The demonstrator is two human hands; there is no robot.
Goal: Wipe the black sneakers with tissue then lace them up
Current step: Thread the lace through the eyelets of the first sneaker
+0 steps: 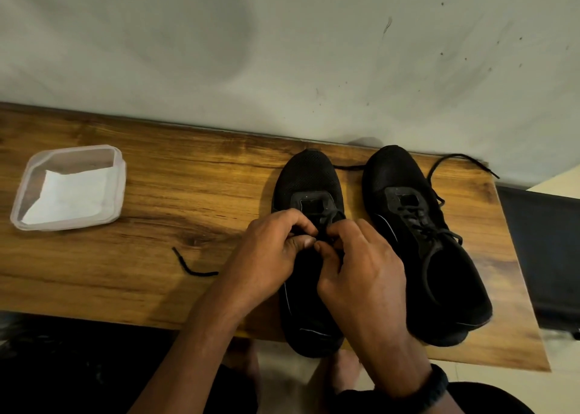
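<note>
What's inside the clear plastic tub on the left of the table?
A white folded tissue lies in the tub, covering most of its floor. Whatever might be beneath the tissue is hidden.

I log: sneakers point(309, 172) black, toes fine-dotted mesh, thin pale side stripe; laces point(452, 157) black; table point(188, 178) amber-brown woodgrain; tub point(18, 206) clear; tissue point(72, 194) white; wall point(282, 52) grey-white, dark specks upper right; wristband point(436, 388) black.

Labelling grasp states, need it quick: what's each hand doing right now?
Left hand: fingers curled, pinching the lace of the sneaker under both hands.
Right hand: fingers curled, pinching the same lace.
</note>
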